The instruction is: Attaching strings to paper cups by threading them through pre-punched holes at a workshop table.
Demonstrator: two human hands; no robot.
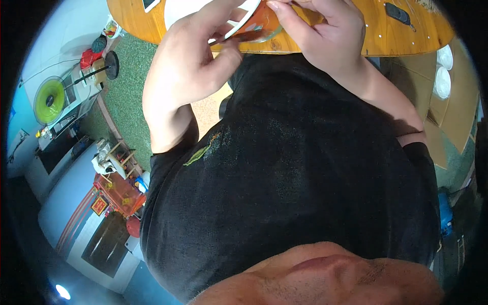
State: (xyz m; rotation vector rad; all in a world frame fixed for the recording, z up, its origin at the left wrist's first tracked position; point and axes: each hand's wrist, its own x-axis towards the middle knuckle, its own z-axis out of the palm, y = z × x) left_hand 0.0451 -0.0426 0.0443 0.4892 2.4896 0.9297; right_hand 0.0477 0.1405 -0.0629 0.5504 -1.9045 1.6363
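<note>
At the near edge of the wooden table, my left hand (203, 56) is closed, with its thumb below and fingers above. A thin, dark, blade-like tool (249, 36) sticks out from it toward the right; its exact kind is unclear. My right hand (330, 25) pinches the edge of an orange bowl-like thing with a white rim (264, 19), which lies between both hands. The dark tool passes just below this orange wall. Behind my left hand shows part of a round white surface (178, 11). The upper picture edge cuts off the fingertips and the bowl's far side.
The wooden table (134, 20) has a black key fob (397, 13) at right and a phone-like device (150, 4) at left. White bowls (442, 84) rest on cardboard (455, 119) at right. A green-bladed fan (50, 100) stands on the left over green flooring (129, 84).
</note>
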